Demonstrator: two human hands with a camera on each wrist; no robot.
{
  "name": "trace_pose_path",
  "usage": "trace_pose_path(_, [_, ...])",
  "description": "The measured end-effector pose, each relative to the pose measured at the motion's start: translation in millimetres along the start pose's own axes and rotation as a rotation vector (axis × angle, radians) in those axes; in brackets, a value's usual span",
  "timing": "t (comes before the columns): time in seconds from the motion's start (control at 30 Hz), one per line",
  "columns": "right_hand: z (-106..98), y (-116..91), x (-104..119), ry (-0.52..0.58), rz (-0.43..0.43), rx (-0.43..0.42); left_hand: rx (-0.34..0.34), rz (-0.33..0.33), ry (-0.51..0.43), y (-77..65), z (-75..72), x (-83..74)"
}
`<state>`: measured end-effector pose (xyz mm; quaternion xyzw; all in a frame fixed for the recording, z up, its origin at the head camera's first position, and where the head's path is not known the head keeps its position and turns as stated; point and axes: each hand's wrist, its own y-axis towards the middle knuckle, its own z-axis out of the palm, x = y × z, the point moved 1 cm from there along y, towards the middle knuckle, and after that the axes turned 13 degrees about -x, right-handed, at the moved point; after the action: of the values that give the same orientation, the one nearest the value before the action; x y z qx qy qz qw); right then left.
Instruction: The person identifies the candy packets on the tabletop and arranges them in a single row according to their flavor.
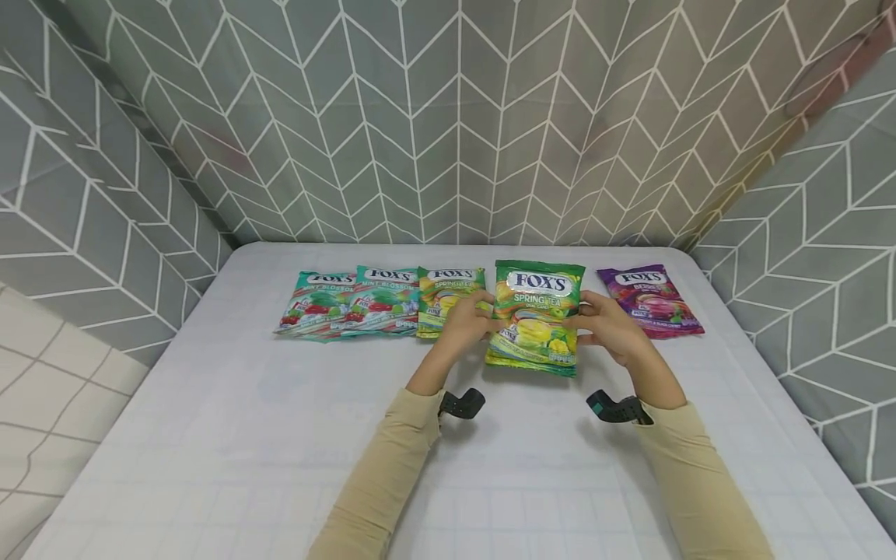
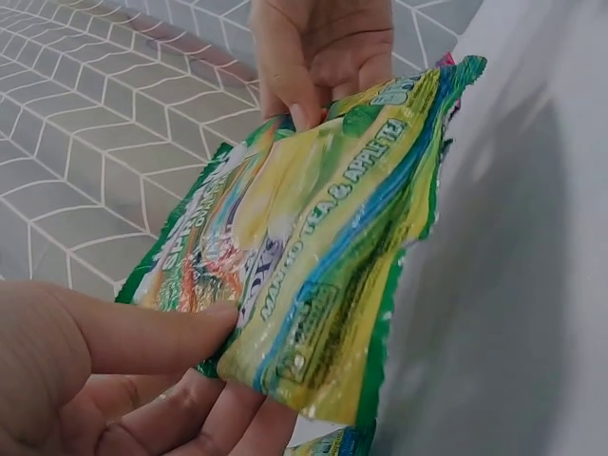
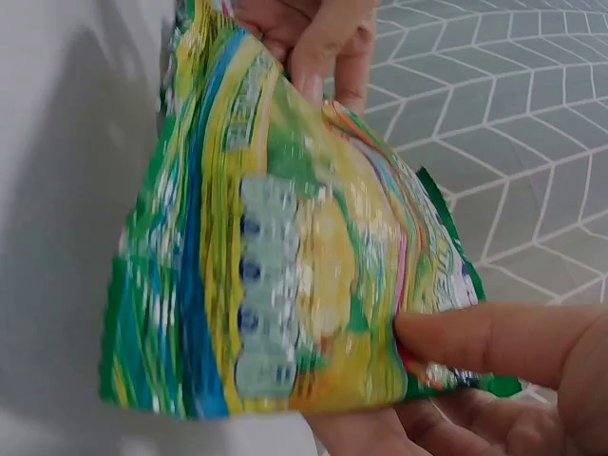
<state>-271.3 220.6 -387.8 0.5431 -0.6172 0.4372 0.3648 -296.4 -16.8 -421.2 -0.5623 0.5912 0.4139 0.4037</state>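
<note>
A green and yellow Spring Tea candy bag (image 1: 536,317) is held upright between both hands, its front facing me. My left hand (image 1: 467,320) pinches its left edge, thumb on the front and fingers behind, as the left wrist view shows. At the opposite edge my right hand (image 1: 610,327) pinches the bag the same way, its thumb (image 3: 475,337) pressed on the front. The lower edge hangs close over the table, with a shadow under it. Just behind the left hand lies a second Spring Tea bag (image 1: 437,299), partly covered by that hand.
Two Mint Blossom candy bags (image 1: 318,305) (image 1: 383,302) lie overlapping at the left of the row. A purple Berries candy bag (image 1: 651,300) lies at the right, beyond the right hand. The white table (image 1: 280,435) ends at a patterned grey curtain (image 1: 434,124).
</note>
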Motion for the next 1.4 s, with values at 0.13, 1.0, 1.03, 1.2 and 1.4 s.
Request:
trace_pose_path(0.13, [5.2,0.9,1.2,-0.007,-0.025,-0.022,-0.036,0.019,0.008,0.5,-1.4,0.9])
trace_pose_path(1.0, [13.4,1.0,-2.6,-0.058,-0.109,-0.126,-0.031,0.020,0.000,0.1,-4.3,1.5])
trace_pose_path(1.03, [13.4,1.0,-2.6,-0.060,-0.110,-0.129,-0.029,0.023,-0.003,0.0,-4.3,1.4])
trace_pose_path(1.2, [13.7,1.0,-2.4,-0.063,-0.109,-0.137,-0.021,0.030,-0.011,-0.7,-4.2,0.7])
trace_pose_path(1.4, [12.7,0.2,-2.3,-0.065,-0.103,-0.143,-0.007,0.035,-0.002,-1.2,-3.3,0.6])
